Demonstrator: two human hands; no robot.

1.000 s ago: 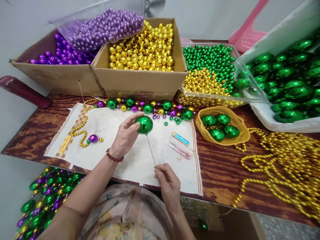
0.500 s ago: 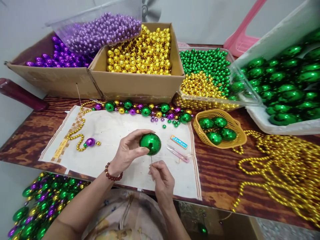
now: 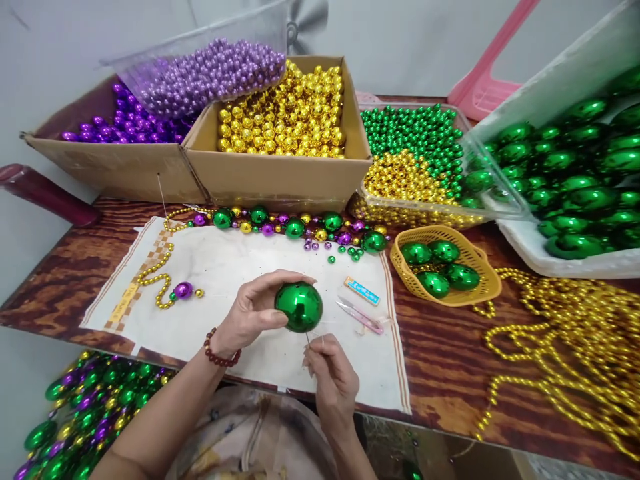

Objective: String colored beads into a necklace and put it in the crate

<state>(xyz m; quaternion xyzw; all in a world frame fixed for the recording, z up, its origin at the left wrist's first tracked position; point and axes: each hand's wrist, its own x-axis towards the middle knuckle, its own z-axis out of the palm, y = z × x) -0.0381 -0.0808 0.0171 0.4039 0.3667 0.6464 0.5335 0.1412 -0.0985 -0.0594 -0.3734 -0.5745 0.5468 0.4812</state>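
Observation:
My left hand (image 3: 250,317) is closed around a large shiny green ball bead (image 3: 300,308), fingers on top and thumb at its side, above the white cloth (image 3: 215,273). Just below it, my right hand (image 3: 331,377) pinches a thin needle (image 3: 308,339) that points up to the underside of the ball. Whether the tip is inside the bead I cannot tell. A gold bead string (image 3: 163,280) lies on the cloth's left side, with a purple bead (image 3: 183,291) near its end. Pink-handled thread snips (image 3: 367,320) and a small blue-and-orange packet (image 3: 362,291) lie right of my hands.
Strung mixed beads (image 3: 295,228) line the cloth's far edge. Behind stand a cardboard box (image 3: 280,177) of gold and purple beads and a clear bin (image 3: 425,207). A yellow basket (image 3: 440,297) holds green balls. Gold strands (image 3: 575,347) cover the table's right side.
The needle in my right hand now shows less of its length below the green ball, the fingers closer to it. The whole view has shifted slightly downward.

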